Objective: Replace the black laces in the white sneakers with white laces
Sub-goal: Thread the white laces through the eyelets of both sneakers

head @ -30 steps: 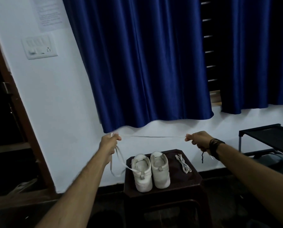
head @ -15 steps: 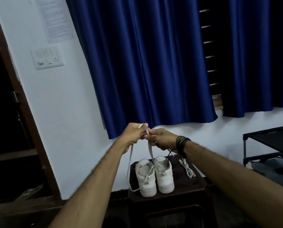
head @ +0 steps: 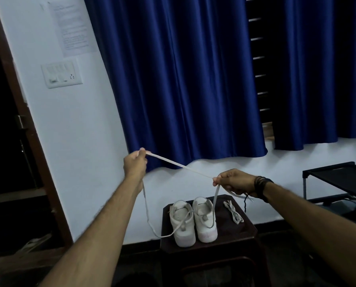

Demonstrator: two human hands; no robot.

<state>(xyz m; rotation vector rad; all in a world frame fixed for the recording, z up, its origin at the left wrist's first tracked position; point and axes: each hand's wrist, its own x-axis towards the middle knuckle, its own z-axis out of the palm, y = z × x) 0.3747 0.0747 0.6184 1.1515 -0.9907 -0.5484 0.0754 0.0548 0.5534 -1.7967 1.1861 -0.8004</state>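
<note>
A limp, light white lace (head: 179, 165) is pinched mid-frame by the left hand (head: 134, 165) and right hand (head: 234, 182), best held near its tips.

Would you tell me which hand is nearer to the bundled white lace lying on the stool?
The right hand. It holds the stretched lace just above the bundled lace, slightly to its left; the left hand is higher and far off to the left, beyond both sneakers.
</note>
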